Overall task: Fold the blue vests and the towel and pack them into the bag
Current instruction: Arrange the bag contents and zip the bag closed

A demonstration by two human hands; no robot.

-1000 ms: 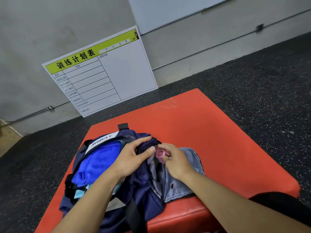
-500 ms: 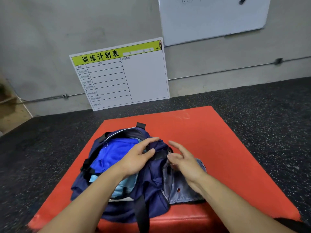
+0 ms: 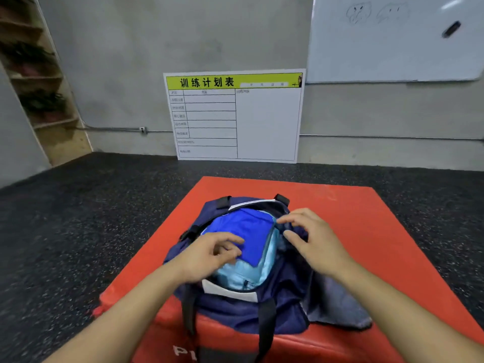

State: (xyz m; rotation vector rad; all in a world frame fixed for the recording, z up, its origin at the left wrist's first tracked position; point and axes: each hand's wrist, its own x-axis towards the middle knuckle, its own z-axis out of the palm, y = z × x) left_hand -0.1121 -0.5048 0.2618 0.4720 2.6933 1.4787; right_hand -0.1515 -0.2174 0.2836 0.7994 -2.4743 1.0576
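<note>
- Navy duffel bag (image 3: pixel 235 307): lies on the red mat (image 3: pixel 379 244), its top opening unzipped.
- Left hand (image 3: pixel 207 255): fingers loosely curled, resting on the packed cloth; whether it pinches any cannot be told.
- Right hand (image 3: pixel 311 237): fingers spread and relaxed at the bag's right rim, holding nothing.
- Blue vests (image 3: pixel 248 231): folded inside the bag, over a light-blue towel (image 3: pixel 243 273); packing appears complete, with only closing left.
- Training-plan board (image 3: pixel 235 116): leans against the wall.

A red mat (image 3: pixel 366 231) carries the navy bag (image 3: pixel 235 315).
</note>
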